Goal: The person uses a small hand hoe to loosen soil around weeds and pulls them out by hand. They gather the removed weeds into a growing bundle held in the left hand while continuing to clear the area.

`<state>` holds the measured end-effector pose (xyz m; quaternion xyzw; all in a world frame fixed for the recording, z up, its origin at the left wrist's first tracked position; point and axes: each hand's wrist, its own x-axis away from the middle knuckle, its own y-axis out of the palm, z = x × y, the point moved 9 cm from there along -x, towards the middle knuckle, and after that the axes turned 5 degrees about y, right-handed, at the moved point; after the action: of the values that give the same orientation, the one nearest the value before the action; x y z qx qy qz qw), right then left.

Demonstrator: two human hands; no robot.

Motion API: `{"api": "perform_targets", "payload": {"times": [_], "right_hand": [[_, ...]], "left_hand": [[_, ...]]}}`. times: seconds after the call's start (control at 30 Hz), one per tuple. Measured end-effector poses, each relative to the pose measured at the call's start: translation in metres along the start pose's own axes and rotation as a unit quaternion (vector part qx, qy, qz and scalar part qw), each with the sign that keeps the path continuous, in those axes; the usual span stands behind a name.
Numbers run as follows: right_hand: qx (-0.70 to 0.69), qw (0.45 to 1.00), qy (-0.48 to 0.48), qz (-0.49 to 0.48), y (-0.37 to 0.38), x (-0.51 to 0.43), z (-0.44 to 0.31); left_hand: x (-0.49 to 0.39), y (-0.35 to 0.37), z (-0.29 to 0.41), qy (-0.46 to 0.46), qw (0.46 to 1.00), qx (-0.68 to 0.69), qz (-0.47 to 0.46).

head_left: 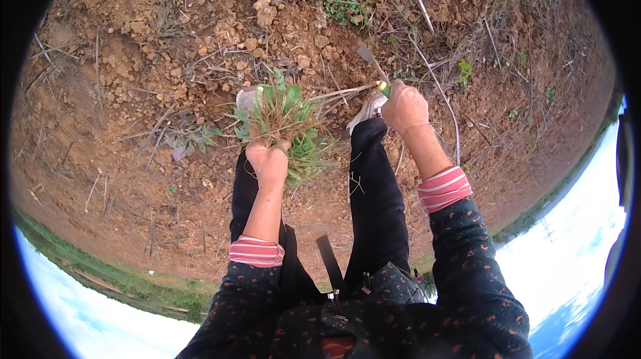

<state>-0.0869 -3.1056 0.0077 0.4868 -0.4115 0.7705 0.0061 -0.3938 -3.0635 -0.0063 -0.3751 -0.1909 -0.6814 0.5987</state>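
My left hand [269, 162] is closed around a bunch of green weeds and grass [280, 113] with brown roots showing among the leaves. The bunch hides part of my left shoe [246, 99]. In my right hand [406, 107] is a small hand tool with a flat metal blade [369, 58] and a green and yellow handle [384, 87]. Its blade points up and to the left, over the soil. Most of the handle is hidden by my fingers. Just below the tool, my right shoe [368, 111] stands on the ground.
Reddish-brown cloddy soil [135, 78] surrounds my feet. A wilted weed clump [188, 136] lies left of the bunch. Small green plants grow ahead [345, 8] and at the right [464, 71]. A long dry stalk [440, 88] curves past my right hand, and more dry stems are scattered about.
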Motion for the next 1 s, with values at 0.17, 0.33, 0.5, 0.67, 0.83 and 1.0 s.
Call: {"api": "perform_targets", "payload": {"times": [0.17, 0.33, 0.5, 0.67, 0.83, 1.0], "right_hand": [[0.003, 0.997, -0.019, 0.071, -0.019, -0.039, -0.015], [0.055, 0.997, -0.039, 0.046, -0.023, -0.051, -0.023], [-0.024, 0.998, -0.023, 0.047, -0.034, -0.07, -0.045], [-0.011, 1.0, -0.01, -0.011, -0.032, -0.093, -0.071], [-0.007, 0.999, -0.034, -0.002, -0.041, -0.114, -0.068], [-0.023, 0.998, -0.048, 0.018, 0.021, -0.118, 0.005]], "left_hand": [[0.004, 0.008, -0.003, 0.002, 1.0, -0.01, -0.006], [0.007, 0.016, -0.006, 0.007, 0.999, -0.017, -0.028], [0.006, 0.034, -0.014, 0.049, 0.99, -0.105, -0.084], [0.016, 0.048, 0.002, 0.177, 0.932, -0.285, -0.136], [0.01, 0.087, 0.003, 0.133, 0.826, -0.47, -0.281], [-0.04, 0.174, 0.028, 0.312, 0.666, -0.597, -0.32]]}}
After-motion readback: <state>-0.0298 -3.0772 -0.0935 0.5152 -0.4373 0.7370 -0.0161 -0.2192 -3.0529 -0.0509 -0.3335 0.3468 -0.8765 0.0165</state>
